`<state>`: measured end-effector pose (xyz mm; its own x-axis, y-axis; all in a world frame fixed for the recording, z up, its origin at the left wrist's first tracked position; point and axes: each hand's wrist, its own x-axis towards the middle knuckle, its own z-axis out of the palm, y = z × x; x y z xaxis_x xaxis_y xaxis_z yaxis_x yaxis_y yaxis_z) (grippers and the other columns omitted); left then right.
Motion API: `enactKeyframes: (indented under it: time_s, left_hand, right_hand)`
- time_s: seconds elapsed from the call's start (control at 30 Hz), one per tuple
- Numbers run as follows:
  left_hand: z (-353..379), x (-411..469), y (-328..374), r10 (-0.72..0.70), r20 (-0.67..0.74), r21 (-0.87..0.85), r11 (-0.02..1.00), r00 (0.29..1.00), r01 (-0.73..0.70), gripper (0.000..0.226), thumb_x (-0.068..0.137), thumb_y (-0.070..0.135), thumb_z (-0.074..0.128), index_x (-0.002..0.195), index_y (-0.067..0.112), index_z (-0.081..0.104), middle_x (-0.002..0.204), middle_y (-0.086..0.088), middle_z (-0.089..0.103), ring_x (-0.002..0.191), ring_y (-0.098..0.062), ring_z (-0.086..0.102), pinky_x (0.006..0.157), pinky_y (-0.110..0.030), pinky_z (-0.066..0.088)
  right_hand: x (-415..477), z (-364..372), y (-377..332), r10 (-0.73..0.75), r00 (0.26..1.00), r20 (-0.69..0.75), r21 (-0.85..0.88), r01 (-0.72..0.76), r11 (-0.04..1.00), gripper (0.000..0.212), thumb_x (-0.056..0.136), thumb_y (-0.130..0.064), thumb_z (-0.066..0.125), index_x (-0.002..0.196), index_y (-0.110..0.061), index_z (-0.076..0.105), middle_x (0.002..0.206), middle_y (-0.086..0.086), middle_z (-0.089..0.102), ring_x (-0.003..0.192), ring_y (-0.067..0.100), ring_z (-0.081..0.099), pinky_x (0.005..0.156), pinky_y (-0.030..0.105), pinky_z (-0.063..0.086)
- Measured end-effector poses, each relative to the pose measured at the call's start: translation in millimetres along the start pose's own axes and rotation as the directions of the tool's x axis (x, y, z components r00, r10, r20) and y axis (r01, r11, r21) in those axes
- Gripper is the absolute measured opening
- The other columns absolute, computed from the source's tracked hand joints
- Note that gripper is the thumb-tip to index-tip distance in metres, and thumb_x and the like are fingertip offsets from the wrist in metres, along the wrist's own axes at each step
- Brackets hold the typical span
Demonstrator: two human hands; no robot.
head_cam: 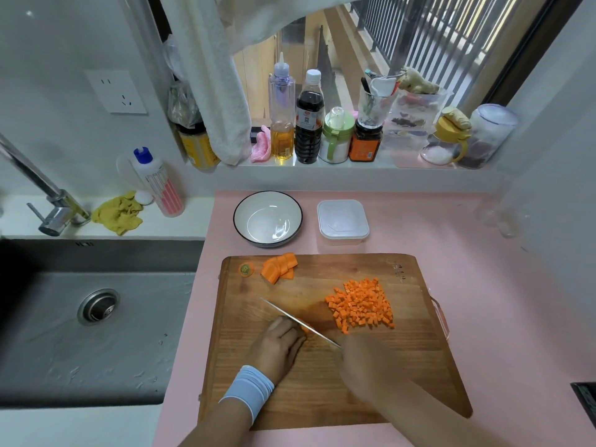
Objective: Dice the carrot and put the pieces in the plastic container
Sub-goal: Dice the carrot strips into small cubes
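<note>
My left hand [280, 345] pins carrot piece [304, 327] mid-board [322, 391]; right hand [361, 356] grips knife [300, 321]. Dice pile [361, 306] right of blade. Carrot stiff, rolls; hold flat-side down, fingertips curled. Container [342, 222] lidded behind board.

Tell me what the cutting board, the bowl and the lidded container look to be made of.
Cutting board: wood, matte, with visible brown grain lines. Bowl: probably glazed ceramic, glossy white with a dark rim and bright reflections inside. Lidded container: translucent whitish plastic, by its cloudy, softly shiny look and rounded corners.
</note>
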<state>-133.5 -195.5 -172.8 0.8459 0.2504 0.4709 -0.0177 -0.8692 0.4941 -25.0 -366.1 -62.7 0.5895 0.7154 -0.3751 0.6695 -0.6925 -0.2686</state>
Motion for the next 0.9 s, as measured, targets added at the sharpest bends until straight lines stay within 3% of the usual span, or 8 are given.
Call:
enactKeyframes:
  time_s: [0.2,0.33,0.53,0.7,0.8,0.9]
  left_hand:
    - [-1.7,1.2,0.8,0.011,-0.016,-0.010,1.000,1.000,-0.011,0.015,0.094,0.018,0.061,0.085,0.012,0.071,0.090,0.001,0.063,0.089,-0.013,0.056,0.084,-0.019,0.047]
    - [-0.3,0.9,-1.5,0.012,-0.005,-0.016,1.000,1.000,-0.012,0.012,0.093,0.017,0.063,0.085,0.012,0.071,0.091,0.001,0.064,0.090,-0.013,0.057,0.088,-0.016,0.045]
    - [2.7,-0.8,-5.1,-0.001,0.007,-0.034,0.999,1.000,0.001,0.013,0.095,0.017,0.063,0.088,0.012,0.072,0.093,0.001,0.065,0.091,-0.015,0.060,0.086,-0.023,0.050]
    - [4.7,-1.6,-5.5,0.006,0.005,-0.025,1.000,1.000,-0.006,0.012,0.095,0.016,0.063,0.089,0.011,0.072,0.093,0.000,0.063,0.090,-0.016,0.060,0.083,-0.027,0.052]
    - [7.0,-3.7,-5.4,0.014,0.013,0.004,1.000,1.000,-0.014,0.008,0.095,0.014,0.065,0.089,0.011,0.070,0.093,-0.001,0.062,0.086,-0.020,0.060,0.076,-0.031,0.053]
    - [5.9,-4.1,-4.5,0.018,0.006,0.017,1.000,1.000,-0.018,0.006,0.093,0.013,0.067,0.087,0.011,0.070,0.091,-0.002,0.062,0.084,-0.019,0.060,0.075,-0.030,0.053]
  right_hand:
    - [-9.2,-3.3,10.9,0.055,0.998,0.007,-0.020,-0.055,0.998,0.028,0.099,-0.035,0.044,0.101,-0.021,0.068,0.097,0.000,0.069,0.092,0.020,0.067,0.069,0.028,0.044]
    - [-5.8,-2.4,15.4,0.075,0.997,0.026,0.019,-0.076,0.997,0.027,0.098,-0.038,0.047,0.093,-0.022,0.068,0.080,-0.005,0.062,0.078,0.016,0.064,0.062,0.027,0.041]
    - [14.4,-0.3,0.9,0.035,0.994,0.100,0.060,-0.041,0.997,0.021,0.094,-0.023,0.050,0.082,-0.019,0.067,0.068,-0.004,0.059,0.062,0.014,0.057,0.049,0.026,0.037]
    - [23.2,-5.6,-8.0,0.030,0.993,0.112,0.109,-0.042,0.993,0.022,0.095,-0.019,0.050,0.085,-0.016,0.069,0.070,0.001,0.064,0.063,0.018,0.061,0.046,0.025,0.036]
    - [20.9,-7.3,-7.6,0.020,0.993,0.114,0.120,-0.033,0.992,0.020,0.089,-0.013,0.049,0.080,-0.014,0.067,0.062,-0.003,0.056,0.055,0.014,0.052,0.045,0.025,0.033]
    - [18.0,-4.6,-7.8,-0.006,0.997,0.082,0.085,-0.001,0.996,0.022,0.094,-0.020,0.049,0.079,-0.018,0.065,0.064,-0.003,0.057,0.057,0.011,0.052,0.045,0.024,0.033]
